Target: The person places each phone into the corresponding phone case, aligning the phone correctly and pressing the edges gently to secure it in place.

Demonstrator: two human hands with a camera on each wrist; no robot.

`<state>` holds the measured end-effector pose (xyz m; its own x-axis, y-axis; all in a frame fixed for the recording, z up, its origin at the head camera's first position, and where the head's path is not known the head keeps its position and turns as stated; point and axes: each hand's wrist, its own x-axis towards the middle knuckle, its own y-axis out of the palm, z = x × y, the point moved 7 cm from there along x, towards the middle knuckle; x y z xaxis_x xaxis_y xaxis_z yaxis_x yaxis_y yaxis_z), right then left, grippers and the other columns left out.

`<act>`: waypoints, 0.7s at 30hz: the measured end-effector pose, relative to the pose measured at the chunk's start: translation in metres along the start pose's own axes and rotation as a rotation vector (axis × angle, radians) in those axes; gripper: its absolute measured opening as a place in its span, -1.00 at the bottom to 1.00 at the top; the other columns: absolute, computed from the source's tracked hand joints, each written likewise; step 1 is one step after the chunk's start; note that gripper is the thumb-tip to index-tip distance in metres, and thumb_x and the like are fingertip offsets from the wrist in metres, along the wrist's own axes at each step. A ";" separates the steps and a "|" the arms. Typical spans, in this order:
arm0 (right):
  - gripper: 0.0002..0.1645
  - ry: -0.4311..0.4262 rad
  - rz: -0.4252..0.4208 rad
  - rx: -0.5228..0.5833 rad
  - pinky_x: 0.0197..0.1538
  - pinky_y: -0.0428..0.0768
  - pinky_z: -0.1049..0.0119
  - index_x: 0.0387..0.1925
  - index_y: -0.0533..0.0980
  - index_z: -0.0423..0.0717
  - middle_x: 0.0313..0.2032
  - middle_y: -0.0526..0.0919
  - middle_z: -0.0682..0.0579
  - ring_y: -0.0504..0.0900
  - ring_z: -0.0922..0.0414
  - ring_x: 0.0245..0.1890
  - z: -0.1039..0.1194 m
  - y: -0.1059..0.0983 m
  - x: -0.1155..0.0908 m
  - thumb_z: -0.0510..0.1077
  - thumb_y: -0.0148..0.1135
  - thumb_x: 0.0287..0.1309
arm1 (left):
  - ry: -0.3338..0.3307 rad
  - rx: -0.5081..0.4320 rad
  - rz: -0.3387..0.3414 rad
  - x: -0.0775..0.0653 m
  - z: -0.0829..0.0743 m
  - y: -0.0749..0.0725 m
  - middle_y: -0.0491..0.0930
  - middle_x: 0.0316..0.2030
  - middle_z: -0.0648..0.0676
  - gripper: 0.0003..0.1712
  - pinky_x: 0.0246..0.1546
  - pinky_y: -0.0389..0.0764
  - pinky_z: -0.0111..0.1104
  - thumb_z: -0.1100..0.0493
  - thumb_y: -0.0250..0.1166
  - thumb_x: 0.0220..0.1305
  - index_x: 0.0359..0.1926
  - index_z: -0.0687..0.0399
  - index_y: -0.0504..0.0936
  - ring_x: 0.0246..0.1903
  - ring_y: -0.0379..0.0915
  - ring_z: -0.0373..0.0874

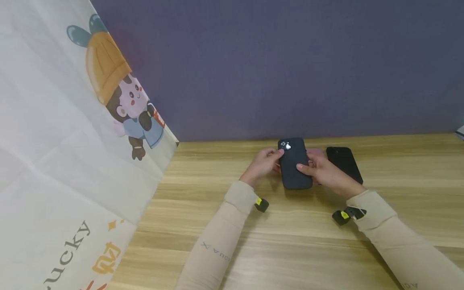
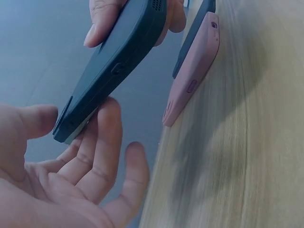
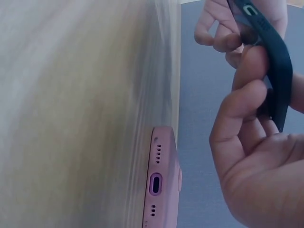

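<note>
A dark phone in a case (image 1: 294,175) is held above the table, its back with a shiny camera block facing up. My right hand (image 1: 330,174) grips its right side, thumb across the back and fingers underneath. At the upper left corner, by the camera, my left hand (image 1: 260,164) pinches the phone between thumb and fingers; in the left wrist view these fingers (image 2: 108,142) curve loosely below that end. A pink-cased phone (image 3: 164,178) lies on the table beneath, mostly hidden in the head view. Just right of it lies a black phone (image 1: 343,162).
The wood-grain table (image 1: 290,249) ends at a dark blue-grey wall panel (image 1: 290,68). On the left hangs a white printed cloth (image 1: 43,133) with a cartoon figure. Small black wrist devices (image 1: 262,204) sit under both sleeves. A pale object shows at the far right edge.
</note>
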<state>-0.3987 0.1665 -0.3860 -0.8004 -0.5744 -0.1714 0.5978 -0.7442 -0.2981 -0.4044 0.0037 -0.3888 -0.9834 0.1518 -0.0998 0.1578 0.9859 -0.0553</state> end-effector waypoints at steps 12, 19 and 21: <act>-0.24 -0.020 0.053 -0.029 -0.17 0.70 0.14 0.41 0.07 -0.22 0.13 0.53 -0.29 0.72 0.12 -0.15 0.001 -0.007 0.009 0.08 0.03 0.39 | 0.016 -0.044 -0.110 0.011 -0.005 -0.003 0.58 -0.48 0.03 -0.66 -0.11 0.63 0.05 -0.03 0.15 0.39 -0.05 0.13 0.58 -0.59 0.52 -0.14; -0.34 -0.027 0.067 -0.098 -0.34 0.65 0.20 0.31 0.18 -0.31 -0.16 0.68 -0.13 0.67 0.18 -0.36 0.002 -0.011 0.013 0.07 -0.02 0.42 | 0.018 -0.030 -0.144 0.017 -0.004 -0.003 0.53 -0.50 -0.01 -0.63 -0.23 0.62 0.09 -0.08 0.13 0.39 -0.06 0.11 0.60 -0.62 0.45 -0.13; -0.38 -0.031 0.067 -0.113 -0.39 0.60 0.22 0.26 0.22 -0.34 -0.27 0.68 -0.04 0.63 0.19 -0.42 0.002 -0.012 0.015 0.06 -0.03 0.43 | 0.017 -0.036 -0.146 0.018 -0.004 -0.003 0.53 -0.51 0.00 -0.60 -0.30 0.62 0.05 -0.11 0.12 0.39 -0.04 0.09 0.60 -0.61 0.43 -0.09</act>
<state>-0.4173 0.1662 -0.3836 -0.7562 -0.6329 -0.1662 0.6397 -0.6615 -0.3915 -0.4231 0.0035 -0.3863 -0.9970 0.0076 -0.0768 0.0102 0.9994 -0.0327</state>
